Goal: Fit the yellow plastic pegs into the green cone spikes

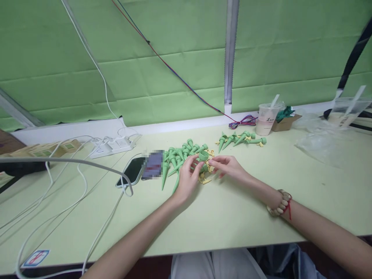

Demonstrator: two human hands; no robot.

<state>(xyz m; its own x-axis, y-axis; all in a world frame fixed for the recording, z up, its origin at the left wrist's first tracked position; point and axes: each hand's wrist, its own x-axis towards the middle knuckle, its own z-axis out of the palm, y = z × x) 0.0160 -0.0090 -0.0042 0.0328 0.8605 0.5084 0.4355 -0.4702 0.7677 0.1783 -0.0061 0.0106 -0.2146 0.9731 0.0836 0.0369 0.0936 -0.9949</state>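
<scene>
Head view: left hand [188,177] grips a green plastic collar [204,155], frame centre — probably light and stiff, best held around its outer wall — right hand [231,167] beside it, fingers bent, hold unclear.

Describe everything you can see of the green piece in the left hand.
The green piece looks like plastic. Its wide, round end is open and hollow, with a rim, and faces roughly upward, toward the camera. Its lower part is mostly hidden, so its full shape can't be told. The left hand holds it between thumb and fingers, at the right side of the pile of green spikes. The right hand has its fingertips close by; whether they touch it is unclear.
</scene>
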